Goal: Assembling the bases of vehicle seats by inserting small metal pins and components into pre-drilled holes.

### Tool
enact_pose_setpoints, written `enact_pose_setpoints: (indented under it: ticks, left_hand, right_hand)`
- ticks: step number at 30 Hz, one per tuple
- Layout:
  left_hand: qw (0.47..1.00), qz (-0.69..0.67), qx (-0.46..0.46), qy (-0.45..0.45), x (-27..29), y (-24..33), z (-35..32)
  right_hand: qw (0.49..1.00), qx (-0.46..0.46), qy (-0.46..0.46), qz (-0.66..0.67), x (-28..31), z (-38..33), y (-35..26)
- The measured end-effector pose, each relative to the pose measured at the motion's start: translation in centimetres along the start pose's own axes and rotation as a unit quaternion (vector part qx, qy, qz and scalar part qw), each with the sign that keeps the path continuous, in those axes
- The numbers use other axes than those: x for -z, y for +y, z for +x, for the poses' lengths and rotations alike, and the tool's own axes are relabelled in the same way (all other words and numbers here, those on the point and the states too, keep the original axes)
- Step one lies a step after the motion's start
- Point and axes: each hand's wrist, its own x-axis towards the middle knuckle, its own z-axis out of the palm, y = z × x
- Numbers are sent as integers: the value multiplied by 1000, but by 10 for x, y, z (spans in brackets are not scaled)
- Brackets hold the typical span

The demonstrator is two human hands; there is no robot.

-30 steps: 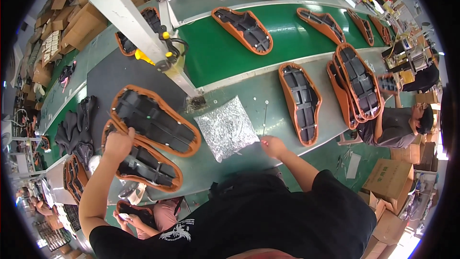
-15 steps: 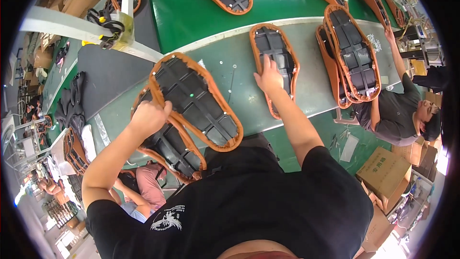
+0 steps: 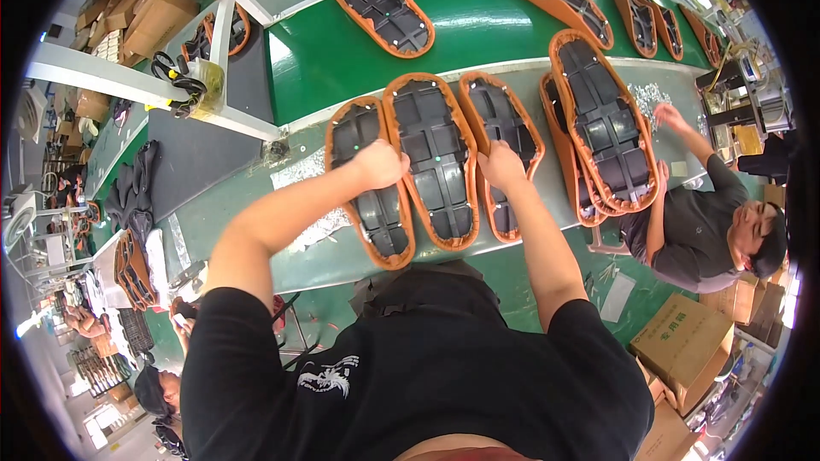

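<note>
Three long, rounded black ribbed panels with orange-brown wrapped edges stand side by side before me. My left hand (image 3: pixel 382 164) is closed at the meeting edges of the left panel (image 3: pixel 380 226) and the middle panel (image 3: pixel 431 132); its fingertips are partly hidden. My right hand (image 3: pixel 502 164) has its fingers curled at the middle panel's right edge, beside the right panel (image 3: pixel 495 107). All three show their ribbed black side. The middle one slightly overlaps its neighbours.
More such panels (image 3: pixel 608 111) lean stacked at my right, near a seated co-worker (image 3: pixel 709 226). A green belt (image 3: pixel 474 26) beyond the table carries others. A white frame (image 3: pixel 120 72) with scissors stands at left. Clear plastic wrap (image 3: pixel 320 226) lies left of the panels. Cardboard boxes (image 3: pixel 683 337) sit at right.
Two panels at my left have moved right, alongside the third. My right hand has gone from lying on the right panel to the middle panel's edge. The co-worker's raised hand has lowered.
</note>
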Motion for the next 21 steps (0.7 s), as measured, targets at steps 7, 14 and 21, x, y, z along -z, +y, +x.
enact_pose_setpoints:
  ticks: [7,14,21]
  left_hand:
    - [913,-263,304,68,-6,50,-11]
    - [345,-791,486,140,-26,138,-50]
    - [-119,-926,287,216,-53,159,-65]
  right_hand:
    - [993,114,38,4,2,-55,-26]
    - [905,360,-37,222,-7,-114,-147]
    - [840,536,-69,-48,-41,-109,-158]
